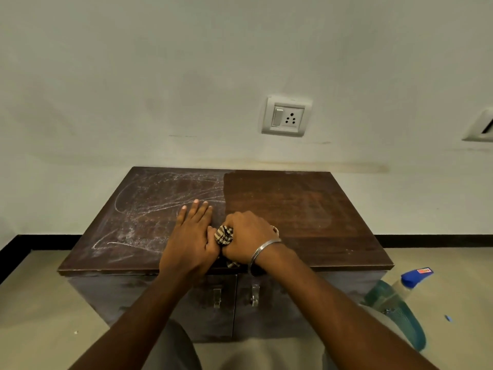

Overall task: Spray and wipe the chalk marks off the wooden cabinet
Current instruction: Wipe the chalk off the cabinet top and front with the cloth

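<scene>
Gripping a bunched checked cloth (224,235) with fingers curled tightly round it, a person's right hand (248,233) presses down near the front middle of a wooden cabinet (293,204). The left hand (190,236) lies flat just beside it on the cabinet top, its grip spread, fingers straight. White chalk marks (149,204) cover the cabinet's left half, while its right half shows darker. A spray bottle (400,292) with a blue head lies on the floor to the cabinet's right, and a wall socket (286,116) sits above it.
</scene>
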